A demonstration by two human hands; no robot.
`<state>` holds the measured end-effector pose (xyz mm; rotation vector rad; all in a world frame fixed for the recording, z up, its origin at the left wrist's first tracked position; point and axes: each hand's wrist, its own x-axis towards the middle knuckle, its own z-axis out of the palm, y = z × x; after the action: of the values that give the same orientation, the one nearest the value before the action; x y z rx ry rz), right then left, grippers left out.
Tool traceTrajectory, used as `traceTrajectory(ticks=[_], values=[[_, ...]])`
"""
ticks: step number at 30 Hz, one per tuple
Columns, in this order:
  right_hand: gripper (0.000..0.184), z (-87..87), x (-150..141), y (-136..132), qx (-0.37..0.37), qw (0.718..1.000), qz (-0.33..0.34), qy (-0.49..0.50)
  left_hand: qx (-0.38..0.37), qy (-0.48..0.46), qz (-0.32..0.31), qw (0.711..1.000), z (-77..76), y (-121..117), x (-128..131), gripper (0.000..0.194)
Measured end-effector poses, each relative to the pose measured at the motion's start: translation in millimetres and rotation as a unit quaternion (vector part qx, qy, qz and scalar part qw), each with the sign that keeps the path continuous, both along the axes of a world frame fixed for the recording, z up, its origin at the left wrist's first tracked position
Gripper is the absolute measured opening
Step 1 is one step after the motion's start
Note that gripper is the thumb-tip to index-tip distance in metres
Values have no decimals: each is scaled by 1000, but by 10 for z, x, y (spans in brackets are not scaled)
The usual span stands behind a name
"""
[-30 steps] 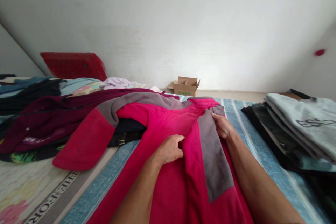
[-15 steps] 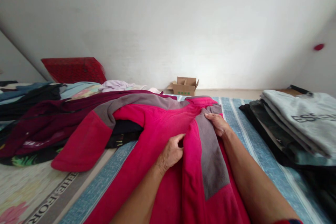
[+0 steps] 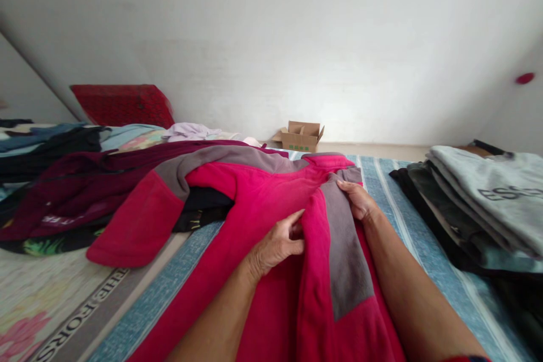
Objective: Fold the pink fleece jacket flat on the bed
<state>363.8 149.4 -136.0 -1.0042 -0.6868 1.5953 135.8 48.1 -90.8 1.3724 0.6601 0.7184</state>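
Under the fingers (image 3: 345,185) lies the pink jacket (image 3: 271,192), its sleeve (image 3: 348,254), I'd say, being laid inward: right hand (image 3: 360,202) pinching shoulder cloth, left hand (image 3: 274,246) with thumb and forefinger parted, hold unclear. Smoothing seems called for next.

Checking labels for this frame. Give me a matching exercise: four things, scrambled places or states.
1. Left hand
2. Right hand
3. Cardboard box
4. Folded stack

A. flaps open, near the wall
B. at a pink fold of the jacket
C. topped by a light grey garment with lettering
D. on the grey panel near the collar

Pairs: 1-B, 2-D, 3-A, 4-C
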Motion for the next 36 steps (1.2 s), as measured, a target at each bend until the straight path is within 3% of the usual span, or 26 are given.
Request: traceTrajectory(ticks=[11, 14, 16, 18, 21, 26, 31, 33, 36], values=[[8, -12, 13, 18, -4, 1000, -2, -1, 127, 102, 207, 965, -249, 34, 223, 29], [7, -9, 21, 14, -4, 1000, 0, -2, 119, 79, 151, 978, -174, 8, 193, 32], [8, -13, 24, 7, -7, 1000, 4, -2, 89, 35, 71, 993, -95, -21, 158, 47], [9, -20, 26, -1, -13, 1000, 9, -2, 49, 0, 32, 998, -32, -49, 135, 60], [10, -27, 31, -6, -19, 1000, 13, -4, 34, 1, 65, 997, -23, -71, 150, 54], [10, -25, 53, 3, -22, 1000, 21, -6, 87, 24, 156, 984, -177, -51, 277, 34], [11, -24, 79, 4, -15, 1000, 26, -1, 112, 26, 220, 969, -253, -81, 403, 29], [11, -27, 87, -4, -10, 1000, 29, 1, 109, 45, 216, 969, -221, -103, 411, 29], [15, -30, 94, -28, -5, 999, 37, 3, 118, 55, 129, 983, -113, -120, 340, 40]])
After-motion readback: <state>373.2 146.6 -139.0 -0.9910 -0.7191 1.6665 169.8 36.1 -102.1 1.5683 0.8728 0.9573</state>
